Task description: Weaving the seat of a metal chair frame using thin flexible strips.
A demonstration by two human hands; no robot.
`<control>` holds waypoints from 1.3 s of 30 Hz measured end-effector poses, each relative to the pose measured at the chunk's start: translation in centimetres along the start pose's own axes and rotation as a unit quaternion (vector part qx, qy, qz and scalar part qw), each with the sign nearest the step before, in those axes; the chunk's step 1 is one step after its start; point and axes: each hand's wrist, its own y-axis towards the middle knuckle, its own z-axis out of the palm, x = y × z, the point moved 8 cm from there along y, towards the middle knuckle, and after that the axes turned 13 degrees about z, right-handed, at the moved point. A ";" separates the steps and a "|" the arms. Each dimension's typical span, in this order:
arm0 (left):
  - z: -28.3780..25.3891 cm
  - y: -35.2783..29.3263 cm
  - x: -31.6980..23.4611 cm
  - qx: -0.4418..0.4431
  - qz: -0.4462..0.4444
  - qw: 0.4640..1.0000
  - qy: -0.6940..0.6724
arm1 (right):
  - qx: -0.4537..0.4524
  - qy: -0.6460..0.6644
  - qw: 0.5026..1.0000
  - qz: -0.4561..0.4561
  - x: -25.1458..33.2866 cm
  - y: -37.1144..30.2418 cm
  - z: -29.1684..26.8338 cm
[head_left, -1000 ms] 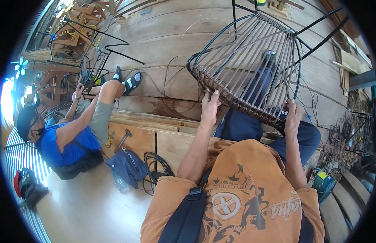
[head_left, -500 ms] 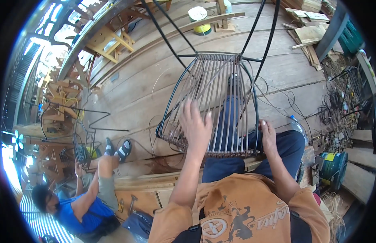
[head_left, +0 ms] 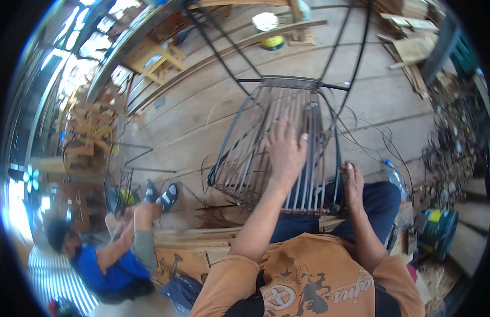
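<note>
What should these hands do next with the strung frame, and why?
I'd probably press the left hand lightly on the brown strands to feel whether any are slack. It is already spread open over them, though blur hides whether it touches, and gaps show between the strands. The right hand is beside the frame's right edge, perhaps well placed to steady it.

Left hand point(head_left: 286, 152) spread over brown strands point(head_left: 314, 164) across black frame point(head_left: 336, 86); right hand point(head_left: 354, 182) beside frame's right edge; blue-shirted co-worker point(head_left: 110, 269) seated left.
</note>
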 end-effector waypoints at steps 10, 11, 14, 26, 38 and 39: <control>-10.4 -10.2 15.7 -0.066 -0.113 0.977 0.166 | -0.024 -0.118 0.992 -0.040 0.0 -2.4 -0.8; -12.7 -11.9 19.0 -0.082 -0.106 0.950 0.282 | -0.025 -0.130 0.991 -0.029 -0.9 -1.7 -1.0; -18.4 -15.4 27.5 -0.001 -0.103 0.911 0.399 | 0.007 -0.096 0.995 0.027 -3.3 0.3 -1.7; -35.3 -18.8 44.2 0.124 -0.214 0.782 0.572 | -0.039 -0.092 0.994 0.041 -6.1 4.9 -5.5; -35.8 -18.0 47.3 0.126 -0.196 0.779 0.583 | -0.087 -0.086 0.990 0.067 -7.4 5.6 -7.9; -35.6 -17.6 46.9 0.124 -0.194 0.780 0.582 | -0.083 -0.079 0.991 0.069 -7.6 5.7 -7.9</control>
